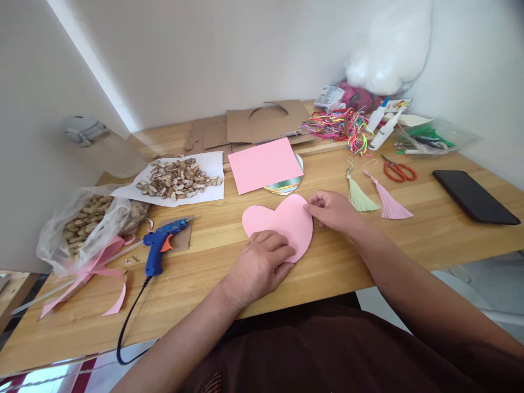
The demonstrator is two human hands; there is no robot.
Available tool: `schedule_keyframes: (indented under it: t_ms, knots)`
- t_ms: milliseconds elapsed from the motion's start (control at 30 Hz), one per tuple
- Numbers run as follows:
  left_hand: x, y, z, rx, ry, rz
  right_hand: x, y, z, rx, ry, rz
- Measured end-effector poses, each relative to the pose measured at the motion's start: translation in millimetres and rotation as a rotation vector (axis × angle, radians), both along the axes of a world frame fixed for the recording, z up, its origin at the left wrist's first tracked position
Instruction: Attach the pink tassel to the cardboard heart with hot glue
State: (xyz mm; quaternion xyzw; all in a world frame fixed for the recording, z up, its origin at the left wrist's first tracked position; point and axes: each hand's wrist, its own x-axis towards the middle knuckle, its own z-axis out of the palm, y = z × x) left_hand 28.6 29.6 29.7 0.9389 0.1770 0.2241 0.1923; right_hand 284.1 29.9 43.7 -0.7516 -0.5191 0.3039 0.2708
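Note:
A pink paper heart [292, 226] lies on the wooden table in front of me, its point toward my body. My left hand [266, 262] covers its lower left part, fingers bent over the paper and thumb by the lower edge. With thumb and forefinger my right hand [329, 210] pinches the heart's right edge. Just beyond it, a pink paper rectangle [264, 166] partly covers a shiny, striped, rounded piece [286, 185]. What lies under the heart is hidden.
Left are a blue glue gun [158, 248], pink paper strips [92, 273], a bag of peanuts [88, 221] and shells on white paper [176, 180]. Right are two tassels [382, 194], orange-handled scissors [399, 170] and a black phone [475, 195]. Cardboard [262, 123] and colourful threads [339, 125] lie behind.

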Motion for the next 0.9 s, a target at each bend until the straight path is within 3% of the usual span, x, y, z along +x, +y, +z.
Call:
schedule_keyframes:
  t_ms: [200,500,733,833,900]
  knots:
    - [0,0,3.6,-0.050,0.066,-0.012,4,2,2.0,0.008,-0.140,0.060]
    - [5,0,10.6,-0.094,0.087,0.023,8,3,6.6,-0.110,-0.016,0.038]
    - [9,2,15.5,-0.075,0.151,0.028,10,5,3.1,-0.104,-0.036,0.056]
    - [10,2,19.4,-0.049,0.197,0.028,11,4,2.3,-0.051,-0.133,0.057]
    - [11,1,21.1,-0.031,0.215,0.017,10,3,4.1,0.092,-0.294,0.060]
